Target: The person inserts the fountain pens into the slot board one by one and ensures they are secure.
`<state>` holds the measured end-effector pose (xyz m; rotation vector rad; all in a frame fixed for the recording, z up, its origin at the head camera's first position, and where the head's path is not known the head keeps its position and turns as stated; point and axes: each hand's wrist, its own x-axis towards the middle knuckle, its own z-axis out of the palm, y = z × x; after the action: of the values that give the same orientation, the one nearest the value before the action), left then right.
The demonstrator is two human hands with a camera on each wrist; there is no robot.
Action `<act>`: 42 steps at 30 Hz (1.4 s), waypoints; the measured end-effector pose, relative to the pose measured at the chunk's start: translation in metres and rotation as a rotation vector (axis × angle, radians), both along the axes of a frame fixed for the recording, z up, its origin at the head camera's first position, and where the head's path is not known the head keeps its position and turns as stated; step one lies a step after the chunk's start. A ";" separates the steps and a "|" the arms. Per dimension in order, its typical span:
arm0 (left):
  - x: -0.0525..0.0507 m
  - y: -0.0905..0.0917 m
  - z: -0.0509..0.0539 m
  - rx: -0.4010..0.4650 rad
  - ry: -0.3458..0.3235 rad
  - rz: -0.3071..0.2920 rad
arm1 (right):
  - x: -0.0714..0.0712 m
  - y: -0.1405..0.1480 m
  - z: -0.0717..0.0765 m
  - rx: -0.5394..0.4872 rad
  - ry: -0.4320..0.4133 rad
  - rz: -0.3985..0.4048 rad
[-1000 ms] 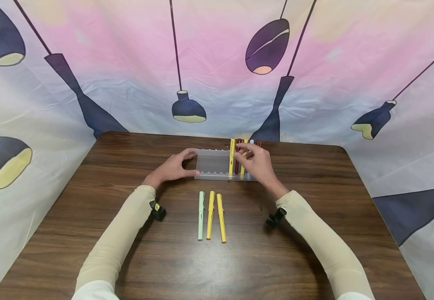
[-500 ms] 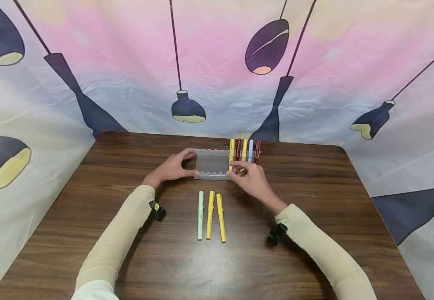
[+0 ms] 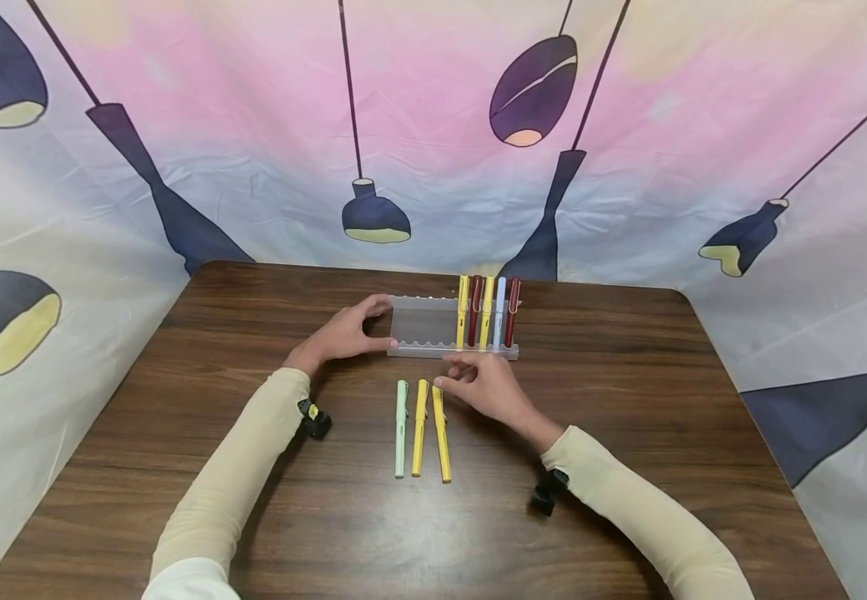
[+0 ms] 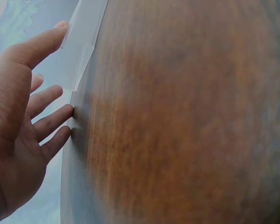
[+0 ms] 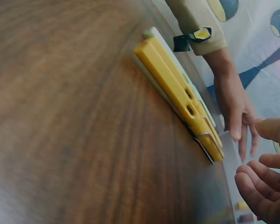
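Observation:
A clear notched pen rack (image 3: 424, 323) stands toward the back of the table. Several capped pens lean in its right part: yellow, dark red, another yellow, a pale blue pen (image 3: 498, 312) and dark red. My left hand (image 3: 339, 335) rests at its left end, thumb touching the front corner; the left wrist view shows the fingers (image 4: 52, 119) loosely spread. My right hand (image 3: 488, 385) hovers by the clip end of the rightmost loose yellow pen (image 3: 443, 437), thumb and fingers apart, holding nothing visible. Beside it lie another yellow pen (image 3: 419, 429) and a mint-green pen (image 3: 400, 429).
The dark wooden table (image 3: 291, 517) runs to a printed cloth backdrop (image 3: 433, 100) behind its far edge. Each sleeve has a small black camera (image 3: 317, 419) strapped at the wrist.
My right hand has come away from the pens in the rack, moving toward me and slightly left to the loose pens. The left hand and rack have stayed in place.

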<state>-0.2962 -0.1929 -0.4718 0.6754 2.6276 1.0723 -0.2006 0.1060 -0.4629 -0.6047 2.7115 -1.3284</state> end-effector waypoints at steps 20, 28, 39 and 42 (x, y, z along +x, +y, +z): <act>0.000 0.000 0.000 0.003 -0.005 -0.002 | 0.013 -0.011 -0.010 0.109 -0.079 0.063; 0.000 -0.001 -0.001 0.013 -0.008 0.000 | 0.010 -0.013 -0.012 0.155 -0.072 0.087; -0.001 0.000 -0.001 0.013 -0.013 0.011 | 0.007 -0.014 -0.011 0.147 -0.119 0.090; -0.001 0.000 -0.001 0.013 -0.015 0.009 | 0.007 -0.013 -0.011 0.141 -0.126 0.088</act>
<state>-0.2967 -0.1927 -0.4728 0.6567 2.6156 1.0935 -0.1933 0.0926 -0.4744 -0.5974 2.6170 -1.1047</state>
